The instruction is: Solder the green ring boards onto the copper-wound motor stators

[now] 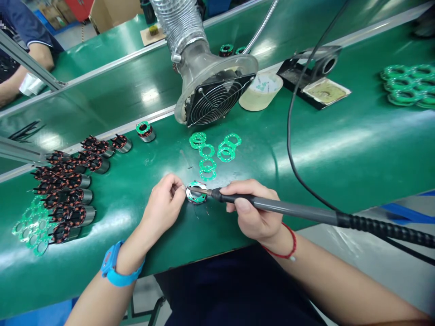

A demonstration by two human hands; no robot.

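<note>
My right hand (253, 210) is closed round a grey soldering iron (288, 209). Its tip rests on the green ring board atop a small motor stator (196, 192) standing on the green bench mat (340, 149). My left hand (165, 203) is pinched just left of the stator, fingertips close to its edge. What the pinch holds is too thin to make out, possibly solder wire. A blue wrist strap sits on my left wrist, a red string on my right.
Loose green ring boards (210, 151) lie just beyond the stator. Several copper-wound stators (70, 190) fill the left side, one stator (146, 131) stands apart. A fume extractor fan (214, 90), iron stand with sponge (319, 77), tape roll (261, 90). Another person's arm (20, 77) at far left.
</note>
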